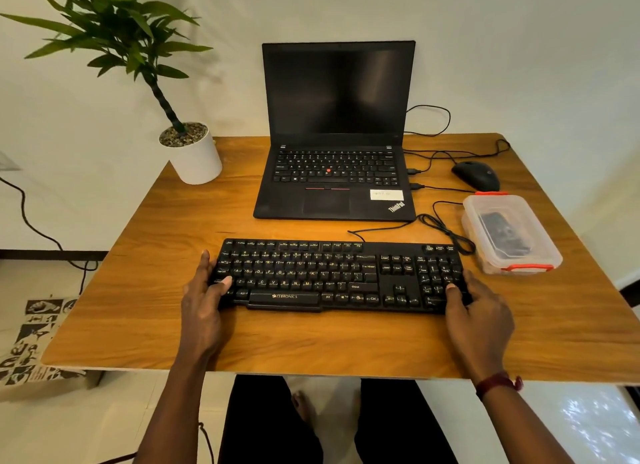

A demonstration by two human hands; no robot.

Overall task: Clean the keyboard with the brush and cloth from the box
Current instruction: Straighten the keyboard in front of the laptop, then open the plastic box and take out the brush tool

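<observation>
Wooden desk bears a white pot at its far left corner. Left hand grasps the left end of the black keyboard, thumb on the keys. The keyboard lies flat, near the desk's front, before the open laptop. Right hand grasps its right end. Mouse sits far right, with the lidded clear box just nearer, something dark inside.
</observation>
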